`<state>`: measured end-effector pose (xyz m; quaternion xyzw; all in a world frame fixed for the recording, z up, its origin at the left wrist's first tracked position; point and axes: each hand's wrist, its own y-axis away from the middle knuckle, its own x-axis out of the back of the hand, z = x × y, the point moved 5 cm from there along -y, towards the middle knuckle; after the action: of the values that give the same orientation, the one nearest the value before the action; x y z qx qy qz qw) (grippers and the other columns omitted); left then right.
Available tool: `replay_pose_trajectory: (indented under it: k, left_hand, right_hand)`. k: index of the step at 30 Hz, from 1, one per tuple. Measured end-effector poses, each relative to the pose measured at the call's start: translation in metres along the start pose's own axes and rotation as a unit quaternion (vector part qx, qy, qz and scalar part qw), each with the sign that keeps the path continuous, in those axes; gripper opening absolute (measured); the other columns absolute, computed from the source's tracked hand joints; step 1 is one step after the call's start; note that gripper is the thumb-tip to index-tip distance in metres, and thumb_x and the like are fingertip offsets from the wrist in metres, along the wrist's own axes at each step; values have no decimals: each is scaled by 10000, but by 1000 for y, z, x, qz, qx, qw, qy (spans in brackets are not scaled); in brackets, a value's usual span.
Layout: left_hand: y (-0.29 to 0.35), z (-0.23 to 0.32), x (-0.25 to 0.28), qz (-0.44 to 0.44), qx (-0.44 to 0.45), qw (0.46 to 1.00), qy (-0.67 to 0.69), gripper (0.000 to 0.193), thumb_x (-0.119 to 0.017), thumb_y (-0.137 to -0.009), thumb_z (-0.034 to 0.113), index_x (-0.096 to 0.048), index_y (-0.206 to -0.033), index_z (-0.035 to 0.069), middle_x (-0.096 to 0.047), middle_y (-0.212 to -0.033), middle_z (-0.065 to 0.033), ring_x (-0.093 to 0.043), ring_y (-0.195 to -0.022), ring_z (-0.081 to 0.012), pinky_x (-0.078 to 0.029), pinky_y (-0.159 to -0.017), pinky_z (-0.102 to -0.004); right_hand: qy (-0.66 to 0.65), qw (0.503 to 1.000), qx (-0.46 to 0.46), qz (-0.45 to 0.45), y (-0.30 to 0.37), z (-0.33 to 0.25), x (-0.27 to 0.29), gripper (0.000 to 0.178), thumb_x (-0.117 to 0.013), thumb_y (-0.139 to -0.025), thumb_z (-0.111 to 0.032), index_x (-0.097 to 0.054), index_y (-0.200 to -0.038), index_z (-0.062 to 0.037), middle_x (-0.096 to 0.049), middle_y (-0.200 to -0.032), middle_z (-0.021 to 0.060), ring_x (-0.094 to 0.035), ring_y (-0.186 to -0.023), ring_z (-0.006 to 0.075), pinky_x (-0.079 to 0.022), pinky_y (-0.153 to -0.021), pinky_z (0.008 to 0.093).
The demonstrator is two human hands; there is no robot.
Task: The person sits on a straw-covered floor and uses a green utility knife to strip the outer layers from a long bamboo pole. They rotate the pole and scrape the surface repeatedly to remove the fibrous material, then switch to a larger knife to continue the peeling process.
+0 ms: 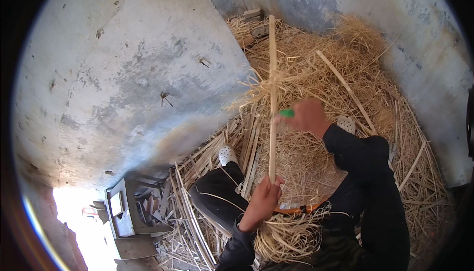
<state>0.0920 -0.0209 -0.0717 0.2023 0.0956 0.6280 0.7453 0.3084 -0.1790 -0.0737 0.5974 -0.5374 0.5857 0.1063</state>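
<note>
A long, pale bamboo strip (272,49) stands out ahead of me, from my lap toward the back wall. Its near end is in my left hand (265,198), with the fingers wrapped around it. Partway along its right side, my right hand (312,117) is closed on a green-handled tool (287,113), probably a knife. Motion blurs the tool's working end, which is at or very close to the strip. Thin curled shavings (269,81) hang about the strip beyond the tool. More stringy shavings (289,236) lie bunched on my lap.
Heaped shavings (360,44) cover the floor up to the stained walls (395,14). Loose strips (345,86) lie to the right, and many more (190,221) to the left. A pale clog (227,155) is on my left foot. A worn wooden cabinet (126,207) stands near the bright doorway.
</note>
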Motion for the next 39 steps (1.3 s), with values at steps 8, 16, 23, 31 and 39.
replay_pose_trajectory:
  k: [8,16,23,31,39]
  left_hand:
    - [13,0,-10,-33,74,992,93,208,-408,-1014,240,-508,-1091,74,-388,-671,53,-331,-539,-40,-285,-484,-191]
    - [-9,9,12,14,42,988,150,232,-466,-983,262,-512,-1087,60,-384,-674,54,-336,-531,-37,-276,-475,-189]
    - [-8,11,8,12,55,987,149,229,-475,-984,272,-506,-1076,65,-371,-665,54,-318,-523,-33,-258,-467,-186]
    - [7,12,-8,-26,42,988,145,191,-439,-1001,237,-473,-1091,72,-348,-649,61,-313,-529,-37,-274,-476,-194]
    - [25,10,-18,-38,27,996,77,187,-401,-1014,234,-461,-1096,77,-325,-643,59,-307,-539,-45,-277,-479,-206]
  right_hand:
    - [37,987,-147,-60,-16,36,11,830,-371,-777,-826,-393,-405,-84,-247,-365,-8,-291,-308,145,-197,-311,335]
    - [-53,991,93,-76,42,-73,16,813,-407,-718,-854,-516,-458,-91,-399,-368,62,-436,-315,217,-355,-350,359]
    - [-40,991,83,-100,39,-71,15,799,-429,-710,-849,-499,-463,-93,-429,-386,69,-483,-342,224,-363,-358,364]
    - [-36,998,18,-42,18,-21,-6,790,-432,-722,-842,-480,-452,-101,-369,-377,28,-401,-323,179,-311,-341,346]
    - [12,981,-180,-64,-13,50,-4,767,-435,-776,-799,-426,-428,-115,-266,-372,-12,-284,-307,155,-263,-324,338]
